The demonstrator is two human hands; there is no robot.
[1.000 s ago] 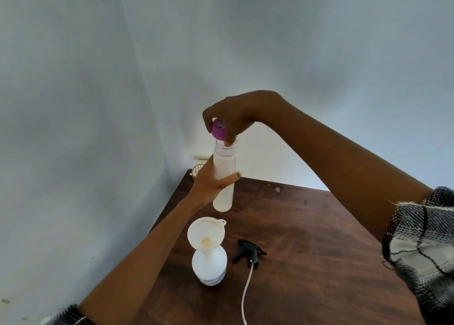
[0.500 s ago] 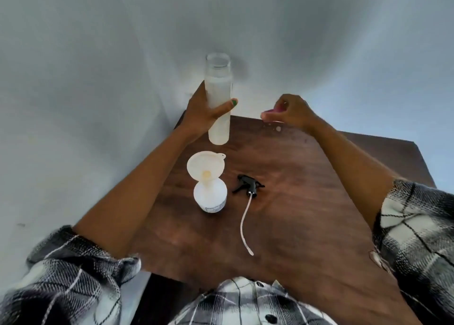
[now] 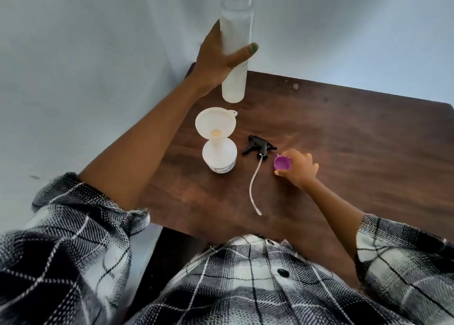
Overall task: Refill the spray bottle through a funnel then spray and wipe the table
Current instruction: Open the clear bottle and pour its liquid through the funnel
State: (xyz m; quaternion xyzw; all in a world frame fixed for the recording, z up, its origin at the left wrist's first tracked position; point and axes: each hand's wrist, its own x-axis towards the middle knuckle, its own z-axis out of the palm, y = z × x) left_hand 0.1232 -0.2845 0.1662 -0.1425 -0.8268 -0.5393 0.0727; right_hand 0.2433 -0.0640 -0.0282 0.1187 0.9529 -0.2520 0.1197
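Now two bottles — left hand (image 3: 216, 61) fingers wrap one (image 3: 237, 29), right hand (image 3: 299, 167) pinches one cap (image 3: 282, 163).

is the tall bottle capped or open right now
Open. The tall bottle in the left hand has a bare mouth; the right hand holds its purple cap.

My bench (image 3: 344, 133) is dark grained wood with a dull sheen. The refill bottle (image 3: 235, 54) is frosted translucent plastic, the funnel (image 3: 216, 123) matt white plastic, the cap (image 3: 282, 163) glossy purple, my sleeves (image 3: 73, 226) woven plaid.
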